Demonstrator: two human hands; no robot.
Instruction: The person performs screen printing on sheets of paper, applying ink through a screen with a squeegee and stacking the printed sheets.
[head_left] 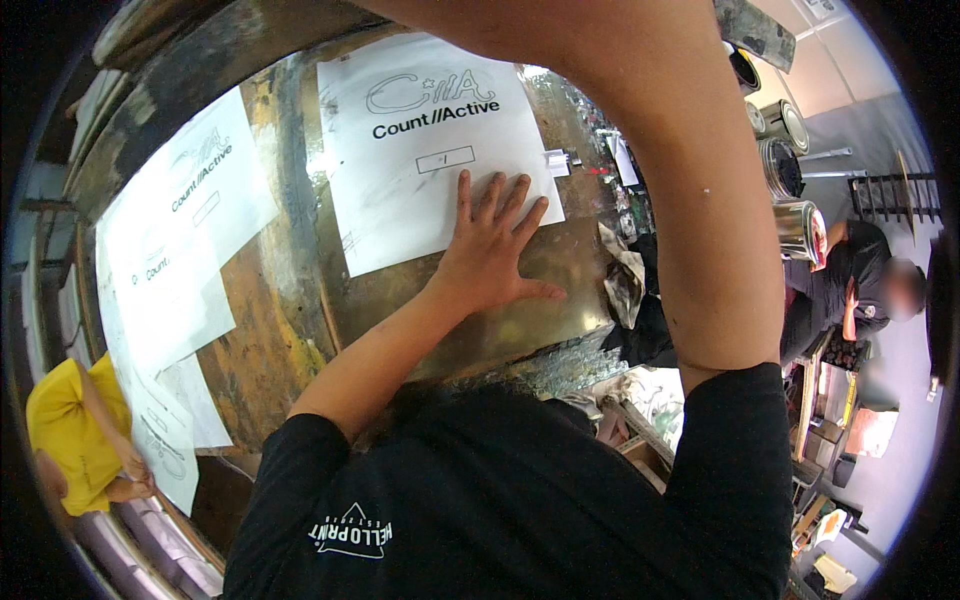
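Note:
My left hand (497, 245) lies flat with fingers spread, its fingertips over the lower right part of a white printed sheet (350, 190). The sheet bears black line art, lettering and a small outlined box. Beneath it is a shiny, stained brownish surface (520, 320), where my thumb points right, off the paper. From the right my other forearm rises and bends across the top edge. Only part of my right hand (510, 28) shows there, large and close, above the sheet's upper edge; its fingers are out of the picture.
More printed sheets (225, 150) overlap on the left of the worn table (270, 310). A person in yellow (70, 430) has hands at the lowest sheet. Open tins (795, 230), crumpled dark cloth (640, 310) and a person in black (850, 280) are at right.

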